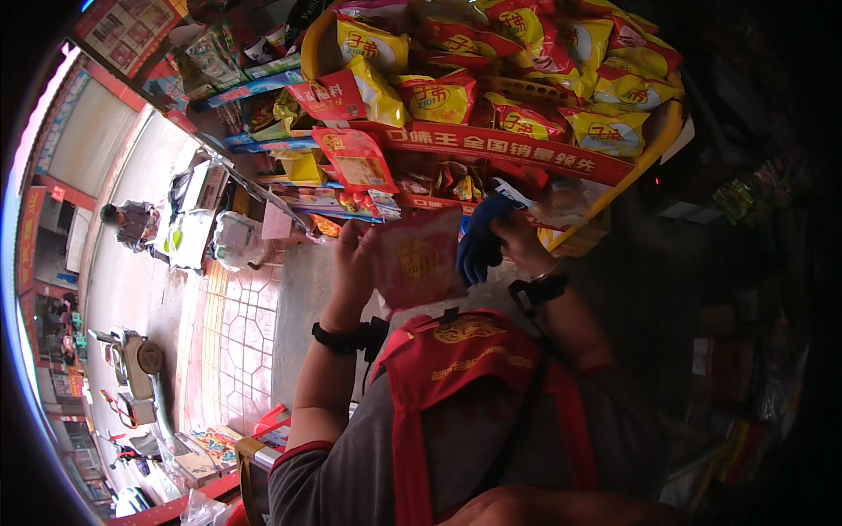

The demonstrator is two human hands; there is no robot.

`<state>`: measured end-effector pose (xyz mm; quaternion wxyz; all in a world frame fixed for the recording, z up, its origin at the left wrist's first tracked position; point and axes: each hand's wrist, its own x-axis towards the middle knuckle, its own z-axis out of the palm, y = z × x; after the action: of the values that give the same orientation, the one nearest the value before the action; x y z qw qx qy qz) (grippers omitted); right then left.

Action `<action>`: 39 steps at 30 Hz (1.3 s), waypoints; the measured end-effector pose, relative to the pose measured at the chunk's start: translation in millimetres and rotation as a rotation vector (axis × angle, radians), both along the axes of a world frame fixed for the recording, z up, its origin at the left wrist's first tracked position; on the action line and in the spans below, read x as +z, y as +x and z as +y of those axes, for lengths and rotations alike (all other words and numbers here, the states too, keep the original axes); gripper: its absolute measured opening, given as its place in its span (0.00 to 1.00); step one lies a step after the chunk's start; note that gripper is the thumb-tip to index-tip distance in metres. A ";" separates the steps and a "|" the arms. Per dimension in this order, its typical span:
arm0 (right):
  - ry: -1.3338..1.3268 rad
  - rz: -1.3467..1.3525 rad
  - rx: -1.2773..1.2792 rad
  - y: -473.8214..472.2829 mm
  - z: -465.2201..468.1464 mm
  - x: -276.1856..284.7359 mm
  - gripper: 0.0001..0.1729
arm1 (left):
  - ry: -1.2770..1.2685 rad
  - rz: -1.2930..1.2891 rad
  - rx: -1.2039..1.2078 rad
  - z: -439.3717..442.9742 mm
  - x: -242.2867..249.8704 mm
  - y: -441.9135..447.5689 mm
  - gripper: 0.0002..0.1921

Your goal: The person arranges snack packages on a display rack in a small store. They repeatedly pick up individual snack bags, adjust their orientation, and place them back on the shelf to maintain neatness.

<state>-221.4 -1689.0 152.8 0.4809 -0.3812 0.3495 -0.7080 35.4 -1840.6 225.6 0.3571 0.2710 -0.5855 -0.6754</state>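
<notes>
My left hand [354,260] grips the left edge of a pink-and-red snack bag [421,263] with a yellow emblem, held in front of my chest. On the other side of the bag, my right hand [520,240] is closed on a dark blue cloth or glove [483,237], which hangs down beside the bag. Just above both hands rises a display rack, its upper basket [648,141] rimmed in yellow and filled with yellow-and-red snack bags [437,98]. A red snack packet [355,161] hangs at its front.
Shelves [263,141] of small packets adjoin the rack on the left. Beyond a paved entrance [247,329], a person [135,227] sits by a table outside, and vehicles stand below. A cardboard box [200,463] lies at lower left. The right side is dark, with goods partly visible.
</notes>
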 end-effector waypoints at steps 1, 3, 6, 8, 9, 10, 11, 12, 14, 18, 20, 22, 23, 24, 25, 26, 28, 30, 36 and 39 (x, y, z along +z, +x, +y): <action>-0.174 -0.255 0.073 1.1 1.3 4.6 0.28 | -0.025 -0.029 -0.001 -1.4 -0.8 -1.0 0.02; -0.154 -0.125 0.089 6.0 -1.5 22.0 0.29 | -0.073 -0.163 0.021 -2.0 -1.9 -4.0 0.07; -0.124 0.373 -0.001 32.6 -4.3 55.5 0.26 | -0.134 -0.145 -0.083 3.1 -3.7 -21.4 0.10; -0.267 0.915 -0.201 61.2 -10.9 68.1 0.24 | 0.174 -0.003 -0.081 8.2 -3.9 -38.1 0.09; -0.321 1.194 -0.302 70.2 -14.7 71.0 0.24 | 0.418 0.148 -0.079 11.5 -3.7 -46.6 0.09; -0.362 1.502 -0.372 73.8 -17.8 71.6 0.23 | 0.425 0.127 -0.049 12.2 -1.7 -50.2 0.10; -0.349 1.481 -0.457 73.6 -22.8 70.4 0.24 | 0.408 0.134 -0.048 14.1 0.1 -53.7 0.11; -0.330 1.486 -0.511 69.2 -29.8 68.2 0.24 | 0.119 -0.011 -0.035 17.8 2.0 -53.3 0.11; -0.225 1.388 -0.585 56.2 -43.5 63.7 0.25 | -0.209 -0.227 -0.015 25.4 5.2 -51.4 0.12; -0.026 1.322 -0.529 52.2 -46.4 67.6 0.28 | 0.306 0.216 -0.043 30.6 7.6 -51.4 0.07; -0.188 1.344 -0.675 69.6 -32.5 75.3 0.26 | 0.231 0.134 0.071 27.7 7.4 -51.8 0.07; -0.247 1.488 -0.568 85.3 -11.1 80.4 0.25 | 0.103 0.023 0.143 21.9 7.9 -50.7 0.08; -0.237 1.489 -0.562 84.8 -9.6 81.1 0.25 | 0.101 0.097 0.101 19.0 8.6 -49.5 0.08; -0.227 1.490 -0.556 86.7 -6.4 78.5 0.25 | 0.174 0.121 0.085 17.9 9.3 -47.5 0.09; -0.204 1.435 -0.575 81.3 -9.1 73.6 0.22 | 0.233 0.089 0.100 16.5 10.8 -45.4 0.09; -0.142 1.403 -0.561 73.9 -13.0 66.0 0.18 | 0.228 0.164 0.053 17.7 11.5 -44.3 0.10; -0.233 1.340 -0.620 49.9 -30.3 45.6 0.23 | -0.311 -0.128 0.103 16.2 15.9 -40.4 0.10; 0.003 1.038 -0.491 36.5 -30.1 21.1 0.23 | 0.047 0.038 -0.032 11.2 20.5 -38.4 0.12; 0.229 -0.264 0.026 22.8 0.3 4.6 0.28 | 0.425 0.348 -0.100 -7.5 15.7 -22.0 0.17; 0.253 0.054 -0.093 25.4 6.9 21.4 0.29 | 0.225 0.210 -0.165 -12.6 2.8 -21.3 0.22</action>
<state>-196.0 -1682.1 174.3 0.4821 -0.3197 0.4663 -0.6693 14.1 -1853.1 228.4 0.3269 0.1880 -0.4861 -0.7883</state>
